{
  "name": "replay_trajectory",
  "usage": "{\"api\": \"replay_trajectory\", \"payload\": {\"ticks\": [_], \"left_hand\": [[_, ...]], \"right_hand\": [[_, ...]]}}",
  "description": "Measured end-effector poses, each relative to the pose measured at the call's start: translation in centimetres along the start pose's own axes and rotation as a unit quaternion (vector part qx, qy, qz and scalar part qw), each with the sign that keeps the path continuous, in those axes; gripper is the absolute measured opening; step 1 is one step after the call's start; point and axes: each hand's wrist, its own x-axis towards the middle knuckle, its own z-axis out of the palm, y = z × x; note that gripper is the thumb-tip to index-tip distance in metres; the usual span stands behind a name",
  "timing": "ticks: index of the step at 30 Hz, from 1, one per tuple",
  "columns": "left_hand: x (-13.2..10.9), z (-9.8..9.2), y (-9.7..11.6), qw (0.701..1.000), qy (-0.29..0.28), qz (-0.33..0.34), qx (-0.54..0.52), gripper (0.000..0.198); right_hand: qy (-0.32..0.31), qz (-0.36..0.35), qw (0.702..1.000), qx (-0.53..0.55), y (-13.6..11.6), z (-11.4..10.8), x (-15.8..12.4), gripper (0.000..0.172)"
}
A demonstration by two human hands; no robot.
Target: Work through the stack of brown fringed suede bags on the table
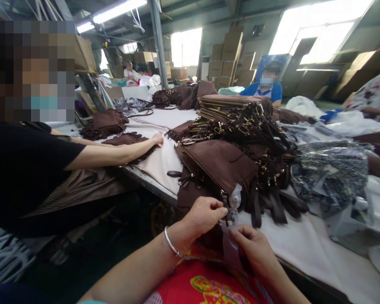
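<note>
At the table's near edge, my left hand [204, 215] is closed in a pinch on a narrow dark strap end [225, 202] with metal hardware. Close beside it, my right hand [251, 240] pinches a strip of clear plastic wrap [230, 247], which hangs down between my hands. More crumpled plastic [236, 196] stands up above my fingertips. Just beyond lies a brown bag [220, 162] with a zipper and fringe. Behind it rises a stack of brown bags [237, 112] with gold zippers and clasps. Where the plastic meets the strap is partly hidden by my fingers.
On the left, a co-worker's hand [158, 139] reaches over fringed brown pieces [129, 141] on the white-covered table [164, 169]. A clear plastic bag with dark contents [331, 169] sits to the right. Another person in blue [278, 90] is across the table. Dark straps [277, 207] trail near the edge.
</note>
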Motion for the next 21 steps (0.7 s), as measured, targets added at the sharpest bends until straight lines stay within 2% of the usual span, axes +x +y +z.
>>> {"api": "replay_trajectory", "payload": {"ticks": [5, 14, 21], "left_hand": [[0.5, 0.0, -0.7, 1.0, 0.013, -0.003, -0.001, 0.022], [0.5, 0.0, -0.9, 0.998, 0.04, 0.026, 0.028, 0.021], [0.2, -0.1, -0.6, 0.994, 0.043, 0.064, 0.073, 0.021]], "right_hand": [[-0.014, 0.017, 1.0, 0.016, -0.1, 0.4, 0.0, 0.042], [-0.028, 0.052, 0.994, 0.097, 1.3, 0.4, 0.4, 0.041], [-0.052, 0.073, 0.982, 0.169, 0.2, 0.9, 0.3, 0.035]]}}
